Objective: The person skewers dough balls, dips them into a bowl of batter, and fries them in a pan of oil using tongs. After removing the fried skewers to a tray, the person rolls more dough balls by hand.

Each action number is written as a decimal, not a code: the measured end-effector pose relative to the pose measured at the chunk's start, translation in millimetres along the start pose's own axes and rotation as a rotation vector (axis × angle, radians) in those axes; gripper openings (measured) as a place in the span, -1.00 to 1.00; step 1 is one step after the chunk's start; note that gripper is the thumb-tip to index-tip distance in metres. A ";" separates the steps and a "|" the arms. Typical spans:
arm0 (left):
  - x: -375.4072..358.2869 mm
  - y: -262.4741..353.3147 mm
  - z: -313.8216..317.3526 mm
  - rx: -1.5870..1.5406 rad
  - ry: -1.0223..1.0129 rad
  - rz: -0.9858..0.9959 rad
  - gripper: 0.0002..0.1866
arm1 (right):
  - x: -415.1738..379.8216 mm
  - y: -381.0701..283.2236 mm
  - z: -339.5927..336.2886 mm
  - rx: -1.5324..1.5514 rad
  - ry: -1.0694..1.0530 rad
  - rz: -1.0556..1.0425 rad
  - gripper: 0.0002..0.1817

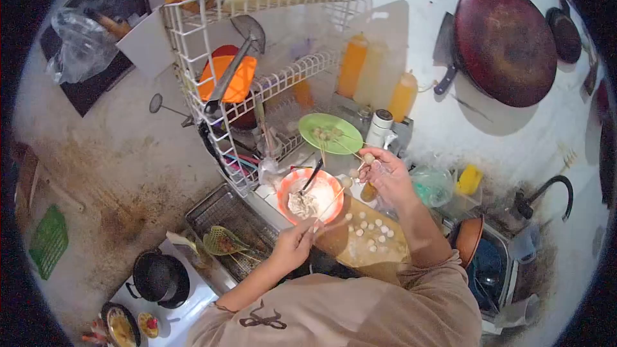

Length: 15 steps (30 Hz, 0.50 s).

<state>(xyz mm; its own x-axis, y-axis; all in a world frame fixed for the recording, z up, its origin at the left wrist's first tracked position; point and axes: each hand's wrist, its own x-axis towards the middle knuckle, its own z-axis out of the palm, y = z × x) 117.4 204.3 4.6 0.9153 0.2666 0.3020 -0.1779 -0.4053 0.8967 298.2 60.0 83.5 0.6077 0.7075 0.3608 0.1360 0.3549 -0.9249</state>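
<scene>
My left hand point(297, 243) is closed around the lower end of a thin wooden skewer point(331, 204) that slants up to the right. A few pale round balls point(347, 182) are threaded near its upper end. Fingers of my right hand point(387, 178) are closed at the topmost ball point(368, 158). Under the skewer stands an orange-and-white bowl point(283, 187) with white powder or batter and a dark-handled spoon point(313, 175). Several loose balls point(373, 232) lie on the wooden board point(353, 254) below my right hand. Behind, a green plate point(350, 130) carries more skewered balls.
A white wire rack point(212, 115) rises behind the bowl at left. Sauce bottles point(352, 64) and a white flask point(379, 127) stand at the back. A fryer basket point(222, 218) with a strainer, a black wok point(160, 277) and a sink point(491, 270) flank the work area.
</scene>
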 end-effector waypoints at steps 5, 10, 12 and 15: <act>-8.8 7.4 8.7 0.031 0.004 0.049 -0.72 | -19.6 -0.4 -10.5 -0.007 0.005 -0.004 -0.71; -18.0 12.3 7.4 0.158 0.021 0.173 -0.63 | -40.5 -7.5 -10.7 -0.117 0.050 0.045 -0.74; -21.7 19.4 8.4 0.176 0.014 0.167 -0.61 | -47.8 -14.3 0.2 -0.176 0.106 0.001 -0.77; -29.2 27.7 13.2 0.187 -0.001 0.111 -0.60 | -54.8 -11.9 8.6 -0.516 0.202 -0.315 -0.78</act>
<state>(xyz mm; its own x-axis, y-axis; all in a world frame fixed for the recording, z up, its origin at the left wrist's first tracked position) 90.5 173.8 16.3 0.8942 0.2101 0.3953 -0.2080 -0.5871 0.7824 256.5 22.3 75.7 0.6056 0.4701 0.6421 0.6612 0.1517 -0.7347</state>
